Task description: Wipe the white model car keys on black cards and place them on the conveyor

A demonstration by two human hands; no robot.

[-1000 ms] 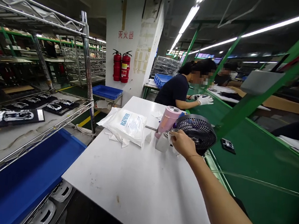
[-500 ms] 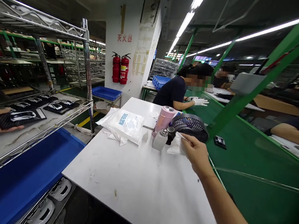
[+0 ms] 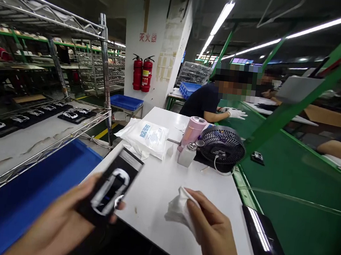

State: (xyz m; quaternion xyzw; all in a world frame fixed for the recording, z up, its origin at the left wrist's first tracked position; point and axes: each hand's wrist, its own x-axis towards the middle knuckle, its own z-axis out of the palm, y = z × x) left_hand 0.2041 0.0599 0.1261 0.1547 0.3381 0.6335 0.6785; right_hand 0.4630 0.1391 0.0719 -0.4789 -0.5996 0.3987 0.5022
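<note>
In my left hand (image 3: 70, 210) is a black rectangular base carrying a white and black model car (image 3: 111, 192), tilted and slightly blurred over the front left of the white table (image 3: 152, 239). Thumb and fingers wrap the base's lower end. My right hand (image 3: 211, 225) pinches a crumpled white wipe (image 3: 178, 209) above the tabletop, to the right of the model car. Farther back on the table stand a clear bottle with a metal top (image 3: 187, 155), a pink tumbler (image 3: 192, 132) and a black fan (image 3: 222, 147). A white packet of wipes (image 3: 147, 135) lies left of them.
A wire rack (image 3: 106, 68) on the left holds more model cars (image 3: 20, 118), with a blue tray (image 3: 45, 183) below. To the right runs a green conveyor belt (image 3: 292, 185). A glossy black panel (image 3: 268, 243) lies at the table's right edge. A gloved co-worker (image 3: 200, 98) leans over the belt.
My left hand has brought the model car from the rack side to over the table. My right hand has drawn the wipe back from beside the bottle and fan towards me.
</note>
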